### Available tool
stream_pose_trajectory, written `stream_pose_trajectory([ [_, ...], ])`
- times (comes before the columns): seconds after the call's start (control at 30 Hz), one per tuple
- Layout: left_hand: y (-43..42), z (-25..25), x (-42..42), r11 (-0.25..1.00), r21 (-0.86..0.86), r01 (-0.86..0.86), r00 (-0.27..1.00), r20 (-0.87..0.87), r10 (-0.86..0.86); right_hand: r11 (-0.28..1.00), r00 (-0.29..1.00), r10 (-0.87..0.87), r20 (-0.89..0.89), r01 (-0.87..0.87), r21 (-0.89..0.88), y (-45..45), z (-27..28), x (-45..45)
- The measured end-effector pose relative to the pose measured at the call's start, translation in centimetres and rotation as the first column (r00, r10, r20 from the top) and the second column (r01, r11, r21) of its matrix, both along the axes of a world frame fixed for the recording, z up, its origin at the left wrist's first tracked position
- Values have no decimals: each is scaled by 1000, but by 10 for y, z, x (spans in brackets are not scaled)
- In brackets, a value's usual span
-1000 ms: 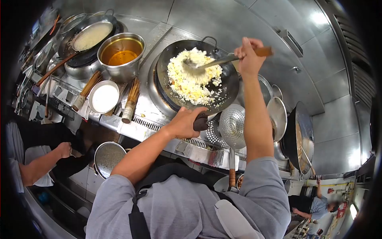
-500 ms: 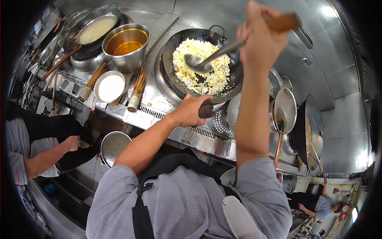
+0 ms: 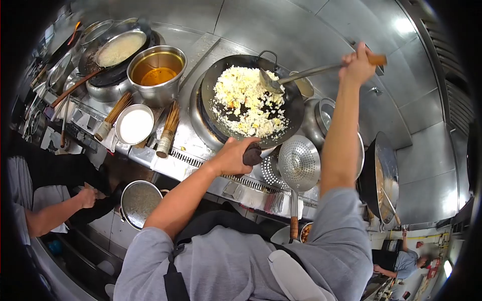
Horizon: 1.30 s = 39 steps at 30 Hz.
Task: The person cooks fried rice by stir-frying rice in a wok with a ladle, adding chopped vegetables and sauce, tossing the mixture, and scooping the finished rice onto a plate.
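A black wok (image 3: 293, 118) sits tilted on the burner and holds white rice with yellow egg bits (image 3: 238, 88), spread in loose clumps with dark metal showing between them. My left hand (image 3: 232, 158) is closed around the wok's dark, wrapped handle (image 3: 252, 154) at the near rim. Gripped near its wooden end by my right hand (image 3: 357, 67), a long metal ladle (image 3: 314, 71) reaches across the right rim. Its head rests at the rice's right edge.
Left of the wok stand a steel pot of amber liquid (image 3: 156, 76), a white-filled bowl (image 3: 135, 124) and bamboo brushes (image 3: 169, 130). A perforated skimmer (image 3: 299, 163) lies near right. Another wok (image 3: 374, 170) is farther right. A co-worker's hand (image 3: 88, 196) is at left.
My right hand has moved right and down, bringing the ladle's head to the right side of the rice. The rice has spread, and the skimmer is uncovered. My left hand keeps its hold.
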<state>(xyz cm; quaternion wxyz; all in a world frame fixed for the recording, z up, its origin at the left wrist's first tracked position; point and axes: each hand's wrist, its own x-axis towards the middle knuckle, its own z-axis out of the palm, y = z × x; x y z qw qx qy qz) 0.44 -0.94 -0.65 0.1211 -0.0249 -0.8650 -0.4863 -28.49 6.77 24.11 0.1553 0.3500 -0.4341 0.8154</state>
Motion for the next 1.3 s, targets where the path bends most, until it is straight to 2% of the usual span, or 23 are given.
stream_pose_trajectory([
  [0.03, 0, 2, 0, 1000, -7, 11, 1000, 27, -11, 998, 998, 47, -42, -48, -38, 4, -6, 4],
  [0.13, 0, 5, -1, 1000, 18, 11, 1000, 5, -11, 916, 949, 303, 81, -314, 248, -28, -45, 37],
  [0.23, 3, 8, 4, 1000, -26, -5, 1000, 13, 6, 900, 977, 182, 108, -210, 381, -55, 13, 63],
  [0.33, 4, 7, 3, 1000, -20, -6, 999, -34, 5, 978, 979, 181, -89, -170, 124, -45, 24, 83],
  [0.37, 6, 6, 5, 1000, -28, -14, 999, -39, 13, 978, 965, 210, -158, -206, 40, -46, 4, 84],
  [0.43, 8, 5, 7, 1000, -28, -11, 1000, -3, 11, 954, 953, 264, -150, -235, 185, -52, -67, 84],
  [0.47, 7, 8, 5, 999, -30, -19, 1000, -1, 19, 933, 941, 298, -159, -252, 258, -59, -81, 83],
  [0.57, 11, 4, 8, 999, -26, -23, 1000, -10, 22, 835, 968, 249, -6, -212, 508, -55, -25, 119],
  [0.63, 8, 5, 4, 999, -42, -23, 999, -28, 22, 848, 971, 239, -5, -206, 488, -37, 13, 142],
  [0.73, 6, 2, 2, 999, -46, -8, 1000, 11, 9, 836, 895, 443, -51, -393, 383, 8, 10, 159],
  [0.77, 6, 2, 2, 999, -45, 2, 1000, 28, 0, 879, 956, 280, 91, -293, 375, -12, -15, 147],
  [0.87, 9, 5, 4, 999, -32, -6, 999, 33, 8, 966, 987, 109, 115, -133, 221, -55, -41, 83],
  [0.9, 11, 0, 3, 997, -70, -45, 999, -10, 44, 970, 992, 110, 65, -121, 210, -50, -33, 95],
  [0.97, 12, 0, -3, 995, -98, -37, 999, 11, 38, 971, 991, 132, -36, -122, 205, -44, -16, 147],
  [1.07, 7, -2, -6, 996, -90, -25, 999, 28, 28, 946, 969, 246, -21, -235, 223, -41, -67, 176],
  [1.13, 10, -3, -4, 998, -64, -1, 1000, 22, 2, 963, 990, -2, -142, 40, 268, -44, -73, 123],
  [1.2, 8, -2, -6, 997, -76, -14, 1000, -3, 14, 950, 1000, 12, 20, -18, 313, -37, -42, 107],
  [1.23, 7, 0, -6, 997, -79, -19, 1000, -19, 17, 927, 999, -32, -17, 36, 373, -23, -34, 111],
  [1.3, 6, 3, -5, 998, -66, 1, 1000, -14, -2, 915, 993, 21, -119, 29, 402, -20, -47, 82],
])
